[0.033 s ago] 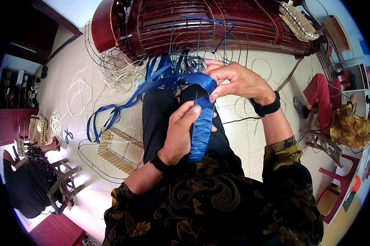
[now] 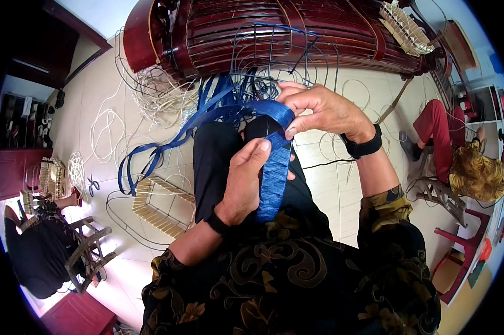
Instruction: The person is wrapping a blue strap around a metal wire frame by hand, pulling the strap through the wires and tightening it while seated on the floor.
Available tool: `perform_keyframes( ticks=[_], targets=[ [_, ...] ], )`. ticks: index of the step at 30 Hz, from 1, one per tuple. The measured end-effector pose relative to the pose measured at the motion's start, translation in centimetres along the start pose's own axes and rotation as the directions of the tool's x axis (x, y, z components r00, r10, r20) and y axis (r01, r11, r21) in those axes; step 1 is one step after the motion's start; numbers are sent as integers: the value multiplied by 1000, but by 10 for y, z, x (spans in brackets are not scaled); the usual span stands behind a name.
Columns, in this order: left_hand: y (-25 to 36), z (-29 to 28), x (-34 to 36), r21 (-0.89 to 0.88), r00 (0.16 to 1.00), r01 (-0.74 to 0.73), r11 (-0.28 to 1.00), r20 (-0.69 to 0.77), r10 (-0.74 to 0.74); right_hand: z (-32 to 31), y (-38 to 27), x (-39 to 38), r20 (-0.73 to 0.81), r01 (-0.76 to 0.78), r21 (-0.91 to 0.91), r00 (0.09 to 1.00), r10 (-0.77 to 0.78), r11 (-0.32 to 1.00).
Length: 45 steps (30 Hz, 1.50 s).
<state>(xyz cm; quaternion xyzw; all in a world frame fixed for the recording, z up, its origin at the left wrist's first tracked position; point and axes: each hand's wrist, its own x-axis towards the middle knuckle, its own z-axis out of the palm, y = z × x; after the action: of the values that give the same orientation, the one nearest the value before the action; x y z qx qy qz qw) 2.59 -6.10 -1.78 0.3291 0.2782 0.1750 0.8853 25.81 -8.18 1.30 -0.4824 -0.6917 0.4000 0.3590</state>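
Blue ribbon [image 2: 277, 111] and 1 wrapped band [image 2: 274, 181] occupy 2 hands [image 2: 244, 174] [image 2: 333, 111].

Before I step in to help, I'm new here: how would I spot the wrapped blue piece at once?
Find the dark trousers at the centre, then the left hand over them. The wrapped piece is in its grip, running down toward the patterned shirt. Unlike the smooth, curving ribbon above, its surface shows slanting, overlapping wraps.

Your black shirt [image 2: 285, 268] carries brown-gold scrolls and flowers, with olive patches on its sleeves [image 2: 385, 207]. You wear dark trousers [image 2: 214, 162] and a black band [image 2: 366, 146] on each wrist.
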Motion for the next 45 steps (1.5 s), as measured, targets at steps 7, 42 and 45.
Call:
perform_keyframes(
  ticks=[7,42,45],
  targets=[
    [4,1,10,45,998,51,998,-25,-50,-4,2,-6,69,-29,-207,997,45,978],
    [11,16,11,343,993,35,939,-115,4,40,-8,-5,-441,-195,-588,891,-109,785],
    [15,14,13,332,988,86,939,-150,-38,45,-8,-6,-452,-220,-610,886,-106,762]
  ],
)
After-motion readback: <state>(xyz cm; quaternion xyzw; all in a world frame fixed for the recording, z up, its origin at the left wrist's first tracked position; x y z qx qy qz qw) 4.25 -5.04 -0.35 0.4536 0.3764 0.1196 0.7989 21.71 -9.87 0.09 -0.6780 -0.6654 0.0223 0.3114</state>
